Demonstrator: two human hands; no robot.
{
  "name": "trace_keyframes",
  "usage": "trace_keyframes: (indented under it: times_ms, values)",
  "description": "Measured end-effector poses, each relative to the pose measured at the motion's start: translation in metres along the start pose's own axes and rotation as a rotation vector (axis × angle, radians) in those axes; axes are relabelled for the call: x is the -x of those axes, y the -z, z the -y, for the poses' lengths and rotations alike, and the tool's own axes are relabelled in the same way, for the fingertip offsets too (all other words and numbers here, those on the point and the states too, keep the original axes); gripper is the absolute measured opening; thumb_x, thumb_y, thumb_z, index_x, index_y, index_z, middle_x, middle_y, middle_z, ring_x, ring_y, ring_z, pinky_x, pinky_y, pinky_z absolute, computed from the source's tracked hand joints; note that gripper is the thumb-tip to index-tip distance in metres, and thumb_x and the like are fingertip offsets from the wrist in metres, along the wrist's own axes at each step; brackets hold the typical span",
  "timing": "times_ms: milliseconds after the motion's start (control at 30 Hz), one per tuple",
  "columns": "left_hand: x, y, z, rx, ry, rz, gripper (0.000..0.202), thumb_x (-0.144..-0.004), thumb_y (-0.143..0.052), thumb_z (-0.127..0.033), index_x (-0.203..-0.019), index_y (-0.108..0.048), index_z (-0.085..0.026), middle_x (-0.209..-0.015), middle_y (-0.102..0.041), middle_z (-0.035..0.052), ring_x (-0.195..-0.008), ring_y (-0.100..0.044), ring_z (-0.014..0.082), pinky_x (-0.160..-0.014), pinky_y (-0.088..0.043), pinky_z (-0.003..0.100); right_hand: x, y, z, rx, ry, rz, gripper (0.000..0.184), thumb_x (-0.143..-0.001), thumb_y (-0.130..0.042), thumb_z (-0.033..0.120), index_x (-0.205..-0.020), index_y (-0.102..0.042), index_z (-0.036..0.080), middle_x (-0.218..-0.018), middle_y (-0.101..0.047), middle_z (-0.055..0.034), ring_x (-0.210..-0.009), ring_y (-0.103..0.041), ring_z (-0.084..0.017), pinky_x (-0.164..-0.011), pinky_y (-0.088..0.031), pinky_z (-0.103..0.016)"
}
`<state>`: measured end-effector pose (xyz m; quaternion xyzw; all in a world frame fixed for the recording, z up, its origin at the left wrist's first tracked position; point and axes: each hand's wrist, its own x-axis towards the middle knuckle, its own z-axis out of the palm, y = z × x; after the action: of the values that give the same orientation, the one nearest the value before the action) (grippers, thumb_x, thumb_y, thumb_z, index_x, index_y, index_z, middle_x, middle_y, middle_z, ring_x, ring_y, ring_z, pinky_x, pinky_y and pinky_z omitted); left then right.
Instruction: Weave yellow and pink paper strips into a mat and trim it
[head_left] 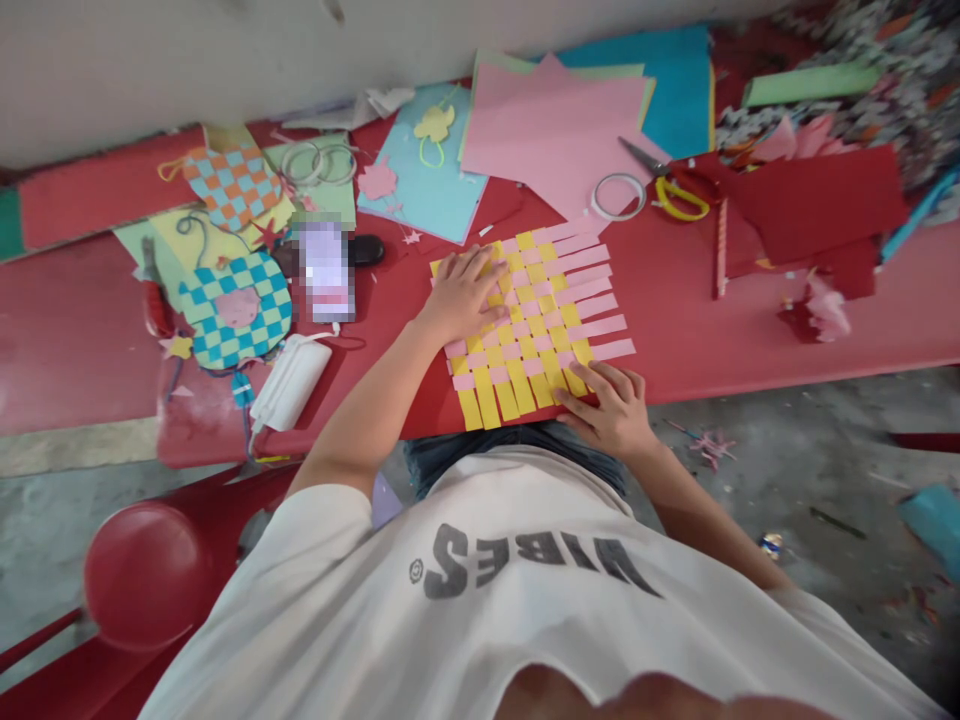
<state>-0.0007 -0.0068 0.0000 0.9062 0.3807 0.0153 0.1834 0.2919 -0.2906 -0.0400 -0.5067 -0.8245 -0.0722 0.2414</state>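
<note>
A mat of woven pink and yellow paper strips [534,345] lies flat on the red table [375,390] in front of me. Loose pink strip ends stick out to the right, and yellow ends hang toward my body. My left hand [466,292] rests on the mat's upper left part, fingers spread flat over the weave. At the lower right corner, my right hand [611,405] touches the yellow strips with its fingers stretched out. Neither hand grips anything that I can see.
Behind the mat are pink paper sheets [517,135], a tape roll [617,197] and yellow-handled scissors [679,198]. Leftward lie a phone [326,270], a white power bank [292,382] and a blue checkered paper piece [236,310]. Red paper [821,205] sits at right; a red stool [146,575] stands lower left.
</note>
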Motion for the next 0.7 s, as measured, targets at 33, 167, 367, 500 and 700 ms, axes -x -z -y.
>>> trace_keyframes:
  times_ms: [33,167,367,500,700]
  values:
    - [0.0,0.0,0.0,0.005,0.001,-0.003,0.086,-0.111,-0.07,-0.059,-0.186,-0.044,-0.026,-0.202,-0.023,0.0137,-0.19,-0.018,0.0427,-0.155,-0.009,0.068,-0.001,0.0,0.001,-0.012,0.001,-0.004,0.052,-0.107,-0.092,0.047,-0.156,-0.078,0.038,-0.177,-0.064,-0.0099,-0.149,-0.067,-0.04,-0.122,-0.05,-0.06]
    - [-0.001,-0.002,0.0,0.015,0.024,-0.022,0.091,-0.11,-0.073,-0.058,-0.188,-0.039,-0.025,-0.202,-0.021,0.0149,-0.19,-0.019,0.0418,-0.156,-0.009,0.066,-0.008,0.003,0.011,-0.051,0.008,0.028,0.063,-0.111,-0.085,0.05,-0.169,-0.067,0.032,-0.176,-0.063,-0.0172,-0.154,-0.064,-0.042,-0.125,-0.047,-0.061]
    - [-0.003,-0.005,0.001,0.025,0.045,-0.023,0.103,-0.108,-0.072,-0.059,-0.191,-0.029,-0.016,-0.202,-0.02,0.0199,-0.19,-0.017,0.0416,-0.156,-0.009,0.064,-0.026,0.001,0.028,-0.029,-0.006,0.105,0.058,-0.113,-0.08,0.058,-0.163,-0.072,0.031,-0.181,-0.058,-0.0178,-0.161,-0.056,-0.046,-0.127,-0.041,-0.064]
    - [-0.004,-0.005,0.002,0.024,0.036,-0.025,0.1,-0.107,-0.072,-0.059,-0.189,-0.034,-0.015,-0.202,-0.021,0.0193,-0.19,-0.017,0.0418,-0.157,-0.01,0.063,-0.029,-0.001,0.031,-0.013,-0.005,0.094,0.044,-0.112,-0.083,0.053,-0.15,-0.081,0.033,-0.179,-0.063,-0.0118,-0.16,-0.056,-0.044,-0.127,-0.039,-0.062]
    - [-0.003,-0.003,0.001,0.019,0.029,-0.02,0.096,-0.108,-0.069,-0.06,-0.187,-0.038,-0.016,-0.201,-0.021,0.0196,-0.19,-0.018,0.0431,-0.156,-0.01,0.064,-0.03,-0.001,0.031,-0.014,-0.016,0.084,0.038,-0.107,-0.089,0.049,-0.143,-0.086,0.035,-0.178,-0.065,-0.0079,-0.159,-0.057,-0.042,-0.126,-0.039,-0.06]
